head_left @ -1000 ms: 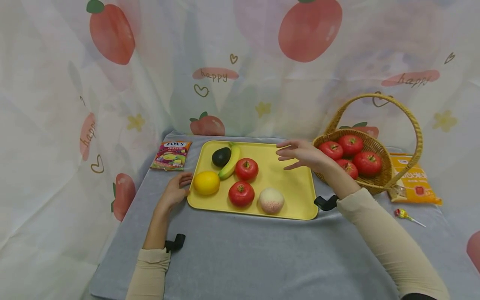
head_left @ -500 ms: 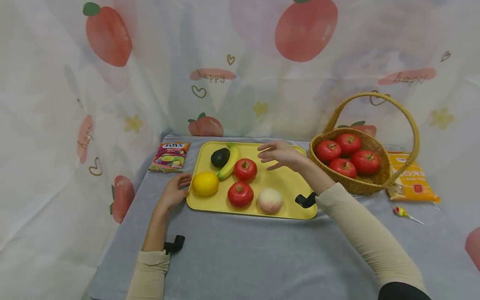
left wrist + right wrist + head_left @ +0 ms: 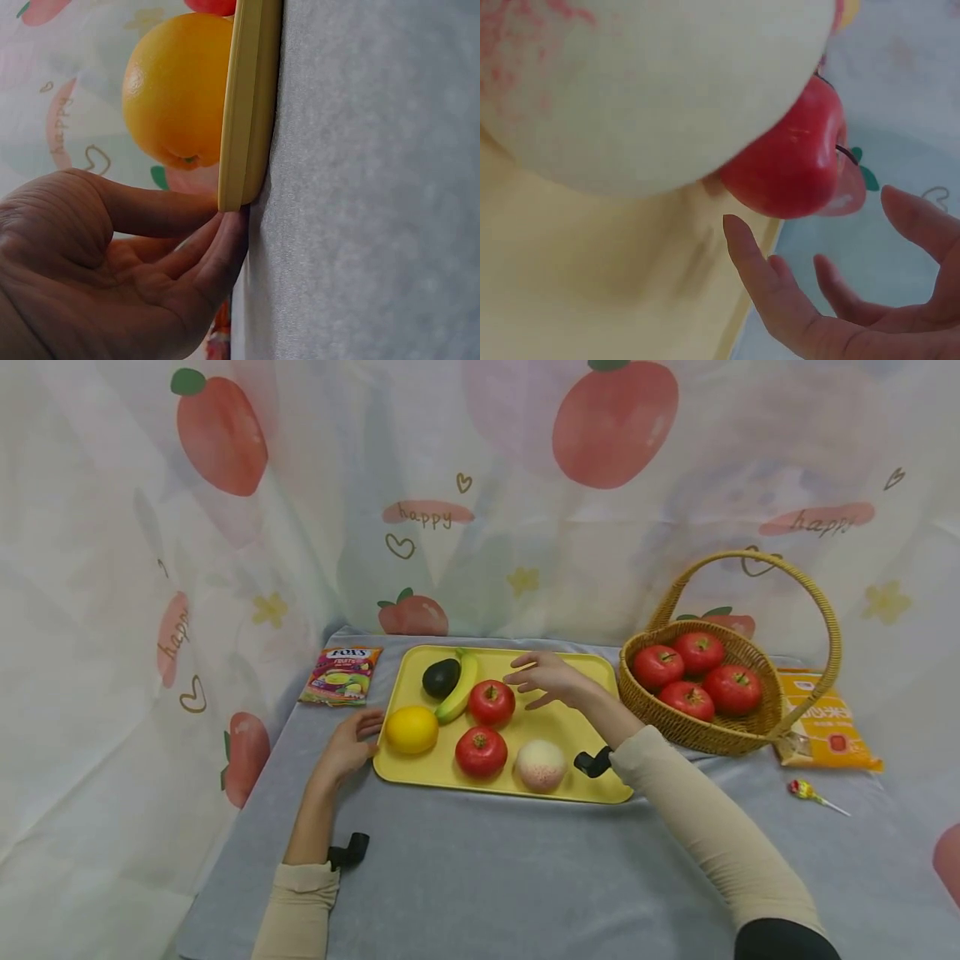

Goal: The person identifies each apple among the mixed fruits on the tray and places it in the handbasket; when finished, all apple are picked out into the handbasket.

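A yellow tray (image 3: pixel 585 727) holds an orange-yellow citrus fruit (image 3: pixel 412 730), a dark avocado (image 3: pixel 441 678), a banana (image 3: pixel 459 689), two red apples and a pale peach (image 3: pixel 541 766). My left hand (image 3: pixel 347 745) touches the tray's left edge; in the left wrist view its thumb lies at the rim (image 3: pixel 238 135) and the other fingers against the outer side below. My right hand (image 3: pixel 551 679) hovers over the tray with fingers spread and loosely bent, just right of the back apple (image 3: pixel 491 702). The front apple (image 3: pixel 481 752) lies beside the peach. In the right wrist view the hand (image 3: pixel 855 300) holds nothing.
To the right of the tray stands a wicker basket (image 3: pixel 663 727) with several red apples. Behind it lies an orange snack bag (image 3: pixel 828 727), with a lollipop (image 3: pixel 806 790) in front. A candy bag (image 3: pixel 342 676) lies at the back left on the grey cloth (image 3: pixel 480 868).
My right hand has moved left from beside the basket to near the back apple, slowing over the last half second. My left hand has stayed at the tray's edge.
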The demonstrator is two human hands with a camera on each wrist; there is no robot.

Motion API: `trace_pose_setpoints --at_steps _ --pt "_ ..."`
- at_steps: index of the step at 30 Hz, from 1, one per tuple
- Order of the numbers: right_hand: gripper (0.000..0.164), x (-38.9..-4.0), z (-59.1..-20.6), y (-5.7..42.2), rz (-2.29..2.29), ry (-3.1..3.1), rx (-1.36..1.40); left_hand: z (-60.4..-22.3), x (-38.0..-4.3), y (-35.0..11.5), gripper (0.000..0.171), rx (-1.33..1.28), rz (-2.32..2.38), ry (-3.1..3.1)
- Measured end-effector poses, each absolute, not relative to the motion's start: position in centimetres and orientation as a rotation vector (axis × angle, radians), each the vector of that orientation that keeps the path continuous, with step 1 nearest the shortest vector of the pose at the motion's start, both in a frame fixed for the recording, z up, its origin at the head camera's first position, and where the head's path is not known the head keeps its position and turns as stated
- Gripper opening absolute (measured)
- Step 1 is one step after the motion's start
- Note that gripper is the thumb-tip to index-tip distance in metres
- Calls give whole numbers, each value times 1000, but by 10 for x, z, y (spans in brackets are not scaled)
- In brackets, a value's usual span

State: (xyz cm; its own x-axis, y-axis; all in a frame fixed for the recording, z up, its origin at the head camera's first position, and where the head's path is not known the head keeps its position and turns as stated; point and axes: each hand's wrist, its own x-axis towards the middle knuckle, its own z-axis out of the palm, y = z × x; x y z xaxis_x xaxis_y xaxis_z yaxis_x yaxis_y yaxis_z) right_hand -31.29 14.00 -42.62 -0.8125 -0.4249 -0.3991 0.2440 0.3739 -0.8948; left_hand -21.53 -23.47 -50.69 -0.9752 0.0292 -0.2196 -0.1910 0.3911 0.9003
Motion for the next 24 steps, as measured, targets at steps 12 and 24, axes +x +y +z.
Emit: trace_pose_setpoints --at_steps 12,24 --pt "65 -316 -441 125 -1436 2037 -153 -504 -214 -233 62 -143 1628 2426" --pt "61 -313 -446 117 -1442 2069 -123 -506 -215 -236 63 -131 1641 2424"
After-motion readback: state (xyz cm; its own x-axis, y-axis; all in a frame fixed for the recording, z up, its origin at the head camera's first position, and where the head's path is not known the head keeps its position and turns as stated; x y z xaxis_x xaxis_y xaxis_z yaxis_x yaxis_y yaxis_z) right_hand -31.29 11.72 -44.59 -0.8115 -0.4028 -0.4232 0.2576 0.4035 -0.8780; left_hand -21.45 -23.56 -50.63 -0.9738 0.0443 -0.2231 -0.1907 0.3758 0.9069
